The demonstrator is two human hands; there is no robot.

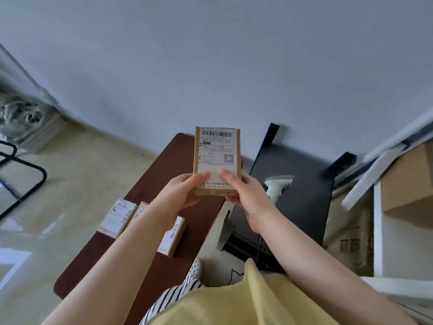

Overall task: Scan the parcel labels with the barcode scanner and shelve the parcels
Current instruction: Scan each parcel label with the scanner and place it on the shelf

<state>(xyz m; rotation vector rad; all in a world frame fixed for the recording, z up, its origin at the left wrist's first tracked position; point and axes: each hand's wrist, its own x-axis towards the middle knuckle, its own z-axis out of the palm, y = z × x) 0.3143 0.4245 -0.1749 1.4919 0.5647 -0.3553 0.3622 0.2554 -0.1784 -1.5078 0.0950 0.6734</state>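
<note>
Now both hands, left hand (180, 195) and right hand (246, 193), grip the parcel (216, 158) (label up).

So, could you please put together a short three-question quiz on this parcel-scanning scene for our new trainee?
1. True or false: both hands hold the raised parcel.
2. Where is the barcode scanner? A) in the right hand B) lying on the black surface C) on the floor
3. Fill in: the other labelled parcels lie on the ______ table.

Key: 1. True: the left hand and the right hand grip its lower end, label up. 2. B. 3. Brown.
</note>
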